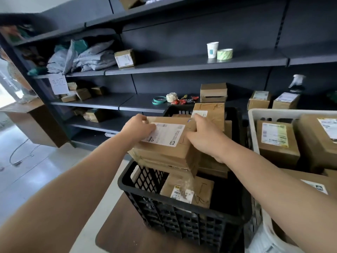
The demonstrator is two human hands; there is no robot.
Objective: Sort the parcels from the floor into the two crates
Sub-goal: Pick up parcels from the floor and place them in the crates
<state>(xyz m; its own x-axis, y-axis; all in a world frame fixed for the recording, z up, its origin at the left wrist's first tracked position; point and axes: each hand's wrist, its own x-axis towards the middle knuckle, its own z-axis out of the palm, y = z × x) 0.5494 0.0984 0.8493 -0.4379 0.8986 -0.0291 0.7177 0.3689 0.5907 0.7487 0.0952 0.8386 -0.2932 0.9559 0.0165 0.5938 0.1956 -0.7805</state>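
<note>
Two bare hands grasp a labelled cardboard parcel [175,152] lying atop stacked boxes in the far half of a black plastic crate [182,220]. The left hand [137,127] curls its fingers over the parcel's far left corner. The right hand [204,136] wraps round its right edge. A smaller parcel [202,190] lies low by the crate's near wall. A white crate [253,128] holding more parcels stands just beside the black crate's right wall.

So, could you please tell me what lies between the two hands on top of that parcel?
In the head view, a white shipping label stuck on top of the parcel lies between the left hand and the right hand.
</note>
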